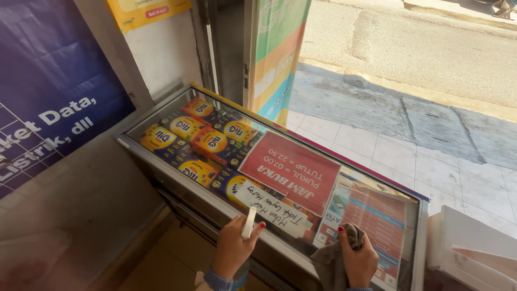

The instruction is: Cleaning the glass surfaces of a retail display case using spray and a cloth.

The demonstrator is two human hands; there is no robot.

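Note:
My left hand (232, 247) grips a small white tube-shaped object (249, 222), upright, at the near edge of a glass display counter (156, 110). My right hand (358, 258) clutches a grey cloth (329, 264) bunched against the counter's near right part. Under the glass lie a red rectangular sign (293, 171), a white handwritten paper strip (272, 210) and several yellow, orange and blue packets (207, 141). The white strip lies just beyond my left hand.
A red printed sheet (379, 226) lies under the glass at the right. A blue banner (46, 91) covers the left wall. A striped banner (274, 54) hangs by the doorway. Tiled floor (409, 156) and street lie beyond. A white box (474, 242) stands at the right.

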